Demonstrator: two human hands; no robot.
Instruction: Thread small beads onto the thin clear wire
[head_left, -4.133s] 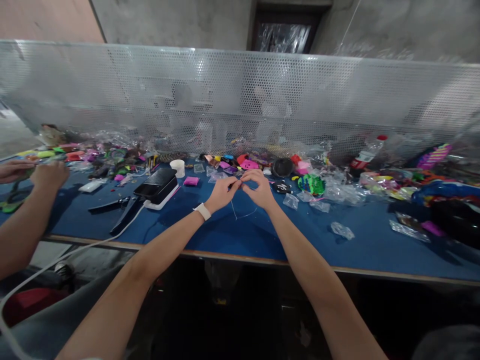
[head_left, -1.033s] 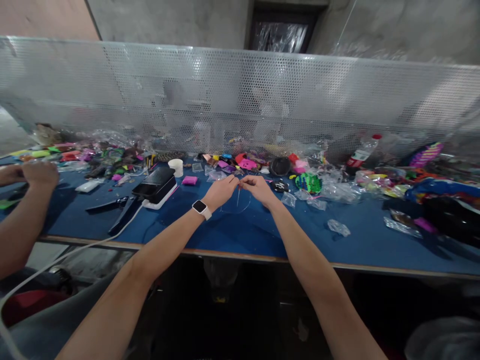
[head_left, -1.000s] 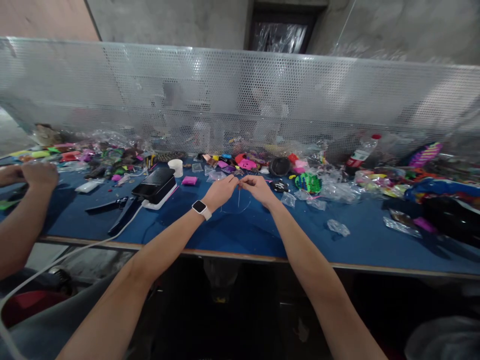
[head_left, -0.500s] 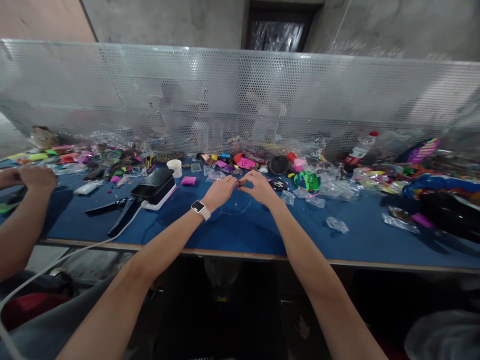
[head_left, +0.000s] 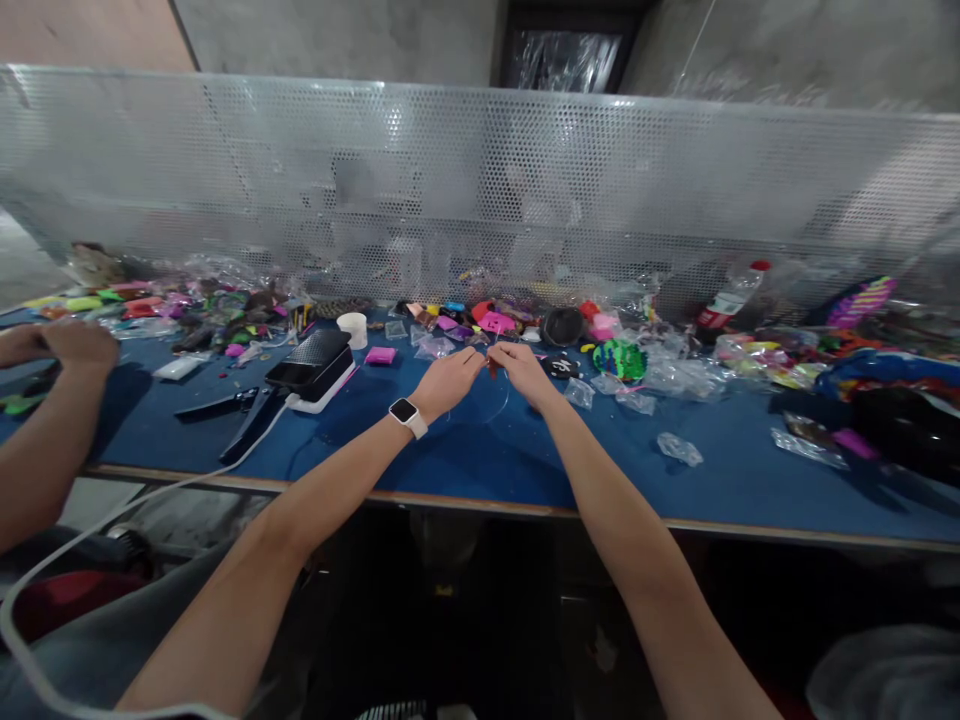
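Note:
My left hand (head_left: 453, 382), with a white-banded watch (head_left: 408, 416) on its wrist, is closed, its fingertips meeting those of my right hand (head_left: 519, 370) above the blue table (head_left: 480, 465). A small reddish-brown piece (head_left: 493, 369) shows beneath the fingers of my right hand, which are pinched together. From the hands a thin clear thread (head_left: 501, 408) loops down over the table. What the left fingers grip is too small to make out. Left of my hands lie a pink packet (head_left: 380, 356) and a white cup (head_left: 352, 330).
A phone on a black box (head_left: 315, 362) has a white cable running off the front edge. Another person's hands (head_left: 67, 345) are at the far left. Colourful pieces and plastic bags line the back, with a red-capped bottle (head_left: 731, 298) before a perforated metal screen (head_left: 450, 180).
The view has shifted slightly. My right fingers have closed from a more open pinch, and the reddish-brown piece now hangs lower beneath them.

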